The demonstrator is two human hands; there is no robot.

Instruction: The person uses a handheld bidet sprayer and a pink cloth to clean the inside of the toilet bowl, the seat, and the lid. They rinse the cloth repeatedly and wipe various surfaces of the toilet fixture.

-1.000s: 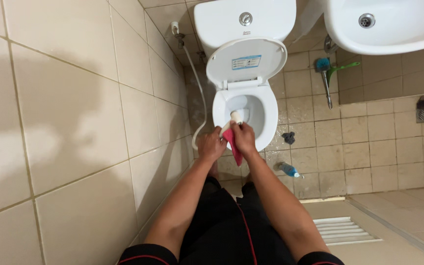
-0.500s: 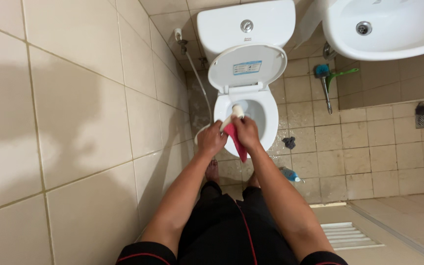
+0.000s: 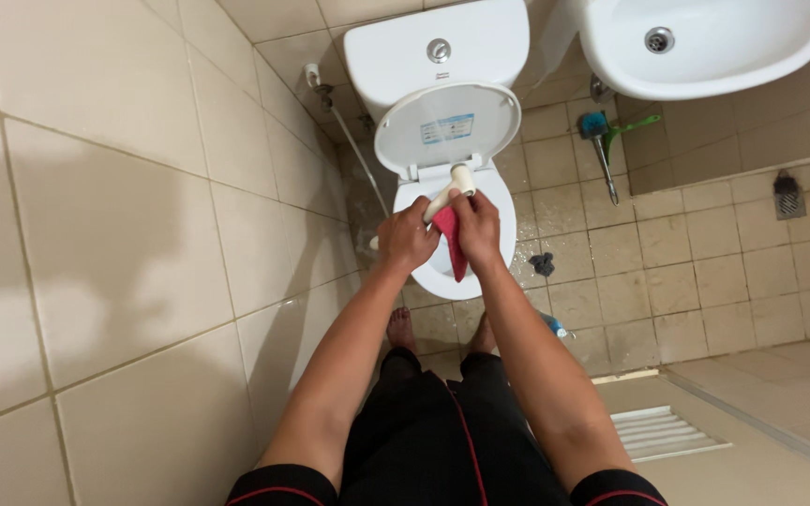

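I stand over a white toilet (image 3: 466,279) with its lid (image 3: 447,126) raised against the cistern (image 3: 438,47). My left hand (image 3: 405,239) grips a white bidet sprayer (image 3: 452,187) by its handle, and the head points up and to the right. My right hand (image 3: 476,225) holds a red cloth (image 3: 451,242) pressed against the sprayer just below its head. Both hands are above the bowl. The sprayer's hose (image 3: 360,159) runs up to a wall valve (image 3: 316,80).
A white basin (image 3: 705,42) hangs at the top right. A teal brush (image 3: 602,141) leans on the wall beneath it. A dark rag (image 3: 543,264) lies on the wet tiles, a floor drain (image 3: 787,195) at right. Tiled wall close on the left.
Both hands have risen slightly over the bowl with the sprayer and cloth. The sprayer head now shows above my right hand, and the view has tilted a little.
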